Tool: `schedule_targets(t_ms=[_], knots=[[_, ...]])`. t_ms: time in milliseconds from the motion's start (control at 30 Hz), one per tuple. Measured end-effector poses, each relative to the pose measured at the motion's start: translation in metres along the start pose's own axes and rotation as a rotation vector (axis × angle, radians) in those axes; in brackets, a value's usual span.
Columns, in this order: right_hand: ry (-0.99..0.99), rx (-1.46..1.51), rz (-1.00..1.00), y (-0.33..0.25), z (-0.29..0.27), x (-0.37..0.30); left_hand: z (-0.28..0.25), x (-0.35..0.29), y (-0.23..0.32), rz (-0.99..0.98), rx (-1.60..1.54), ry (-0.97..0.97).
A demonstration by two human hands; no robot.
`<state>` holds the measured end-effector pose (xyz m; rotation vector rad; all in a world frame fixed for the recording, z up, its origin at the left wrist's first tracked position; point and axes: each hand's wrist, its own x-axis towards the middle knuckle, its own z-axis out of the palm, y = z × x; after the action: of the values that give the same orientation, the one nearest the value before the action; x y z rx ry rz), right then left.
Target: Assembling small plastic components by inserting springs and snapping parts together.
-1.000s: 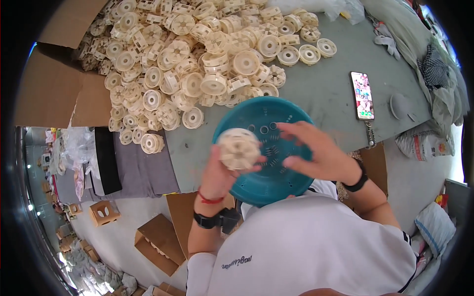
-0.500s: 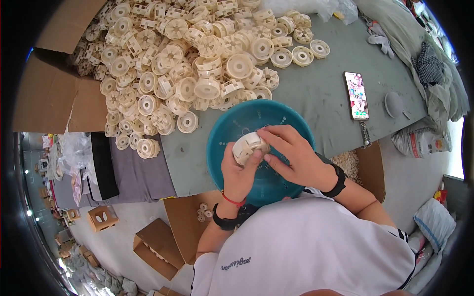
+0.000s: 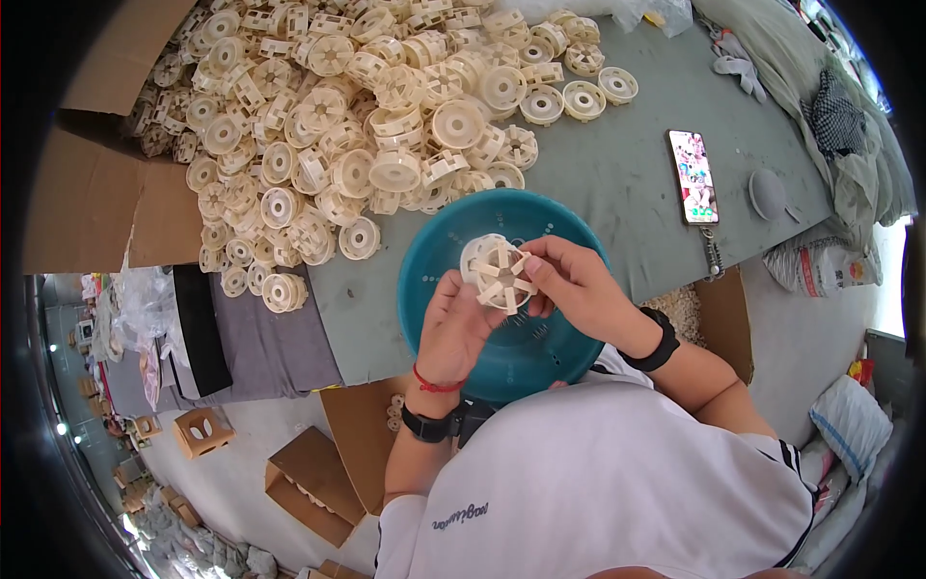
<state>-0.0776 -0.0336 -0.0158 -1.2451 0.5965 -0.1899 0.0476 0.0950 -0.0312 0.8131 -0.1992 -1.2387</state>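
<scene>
Above a teal plastic basin, both my hands are on one round cream plastic part, wheel-shaped, with its spoked, slotted face turned up. My left hand is closed around its left and lower edge. My right hand pinches at its right edge with thumb and fingertips; whether a small piece sits between them I cannot make out. Below the hands, thin metal pieces lie on the basin's bottom. A large heap of similar cream parts covers the far left of the table.
The basin sits at the near edge of the grey-green covered table. A lit phone lies to the right, beside a grey oval object. Open cardboard boxes stand below the table. Gloves and cloth lie far right.
The cream part has turned from its smooth side to its spoked face. My right hand has shifted from over its top to its right edge. The whole view has moved slightly.
</scene>
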Motion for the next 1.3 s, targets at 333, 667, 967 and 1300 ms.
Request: schedule_targets(t_ms=[333, 667, 967, 1300], knots=[[-0.106, -0.066, 0.010, 0.005, -0.010, -0.008, -0.015, -0.005, -0.011, 0.140, 0.574, 0.144], [0.212, -0.174, 0.050, 0.013, -0.139, -0.085, -0.098, -0.121, 0.035, 0.461, 0.864, 0.475], [0.476, -0.448, 0.647, 0.106, -0.232, -0.161, -0.156, -0.145, 0.042, 0.008, 1.593, 0.766], [-0.115, -0.468, -0.217, -0.034, -0.073, -0.040, -0.157, 0.051, 0.059, 0.499, 2.021, 0.715]])
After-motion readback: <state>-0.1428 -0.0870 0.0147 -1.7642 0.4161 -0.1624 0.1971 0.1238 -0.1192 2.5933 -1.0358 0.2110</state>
